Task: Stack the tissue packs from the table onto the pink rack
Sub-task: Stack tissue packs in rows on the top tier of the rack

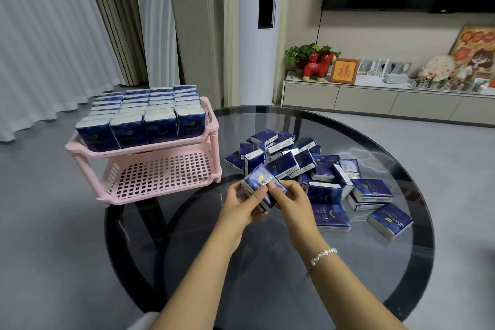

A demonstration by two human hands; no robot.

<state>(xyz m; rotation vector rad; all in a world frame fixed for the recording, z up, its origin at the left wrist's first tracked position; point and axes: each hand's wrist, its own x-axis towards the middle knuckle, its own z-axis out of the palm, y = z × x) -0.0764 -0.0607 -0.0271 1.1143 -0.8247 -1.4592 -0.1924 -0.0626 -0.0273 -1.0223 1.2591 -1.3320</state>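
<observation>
A pink two-tier rack point(187, 195) stands at the left edge of the round glass table point(267, 262). Its upper shelf is packed with several upright dark blue tissue packs point(142, 115); its lower shelf is bare. A loose pile of blue tissue packs point(321, 171) lies on the table's right half. Over the table's middle, my left hand point(238, 206) and my right hand point(292, 201) together hold a small stack of tissue packs point(263, 185), fingers curled round its two ends.
A grey floor surrounds the table. Curtains hang behind the rack. A tall white standing unit point(257, 35) is behind the table. A low cabinet point(388, 99) with ornaments and a wall television sit at the back right.
</observation>
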